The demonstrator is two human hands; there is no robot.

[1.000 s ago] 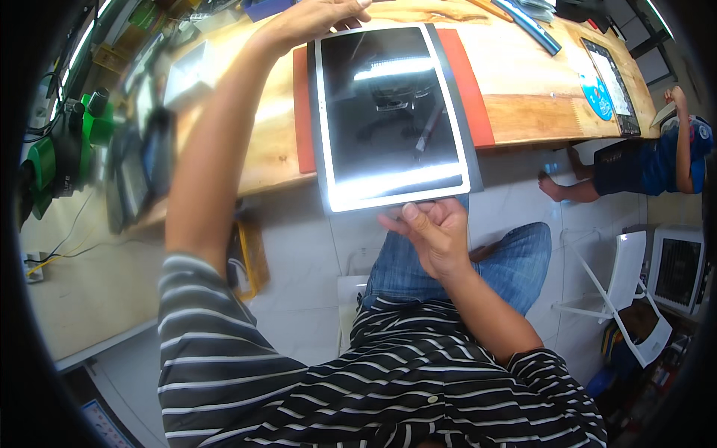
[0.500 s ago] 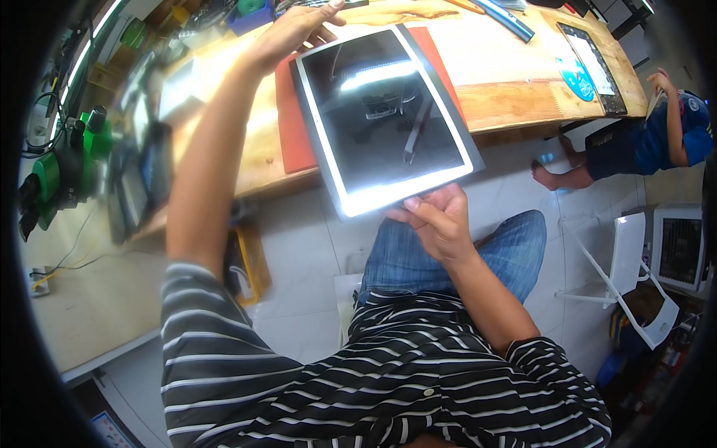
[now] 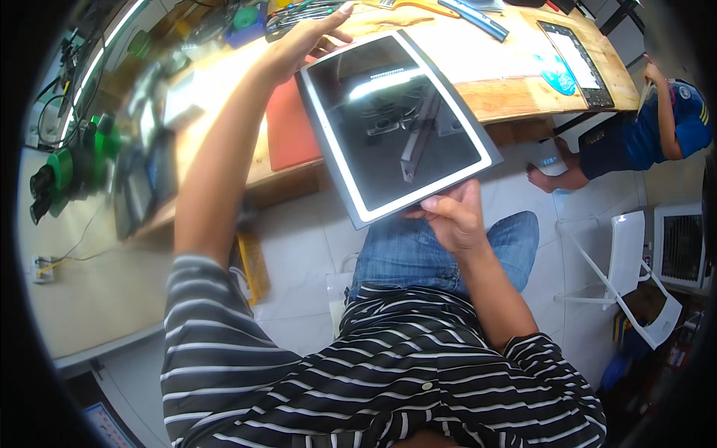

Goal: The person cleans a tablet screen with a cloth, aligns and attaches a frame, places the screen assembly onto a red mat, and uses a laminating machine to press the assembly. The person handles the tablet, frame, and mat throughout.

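Observation:
A tablet [image 3: 396, 134] with a white-bordered, glossy dark screen and a dark grey edge is tilted above the bench's front edge, screen facing me. My right hand [image 3: 459, 224] pinches its near edge, thumb on top and fingers underneath. At the tablet's far left corner is my left hand [image 3: 302, 46], its fingers stretched out and apart. Whether those fingers touch the tablet's far edge I cannot tell. Partly behind the tablet, a red mat [image 3: 290, 131] lies on the wooden bench [image 3: 508, 97].
A dark flat device [image 3: 579, 63] and a blue round piece [image 3: 555, 75] lie at the bench's right. A blue bar [image 3: 478, 20] and several tools [image 3: 299, 16] are at the back. Another person [image 3: 676, 119] stands right, behind a white folding chair [image 3: 627, 243]. Green tools [image 3: 63, 175] sit left.
The tablet has shifted slightly right and toward me, leaving more of the mat showing at its left. My right hand has moved right with it; my left hand stays by the far corner.

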